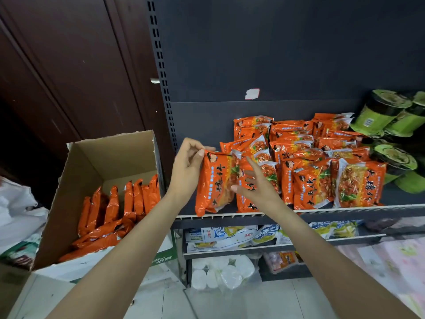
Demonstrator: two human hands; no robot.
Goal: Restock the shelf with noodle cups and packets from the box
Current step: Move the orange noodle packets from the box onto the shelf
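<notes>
An orange noodle packet [215, 183] stands on edge at the left end of the shelf [322, 211]. My left hand [187, 169] pinches its top left corner between thumb and fingers. My right hand [255, 184] is spread open, its straight fingers resting against the packet and its neighbour. Several more orange packets [322, 157] fill the shelf to the right in rows. Green noodle cups [388, 116] lie stacked on their sides at the far right. The cardboard box [92, 157] stands open at the left, with several orange packets [119, 206] inside.
A slotted dark upright [162, 72] stands between box and shelf. Lower shelves hold white and blue packets [230, 236] and wrapped white rolls [223, 272]. White bags [16, 215] lie left of the box. A wooden door [69, 65] is behind it.
</notes>
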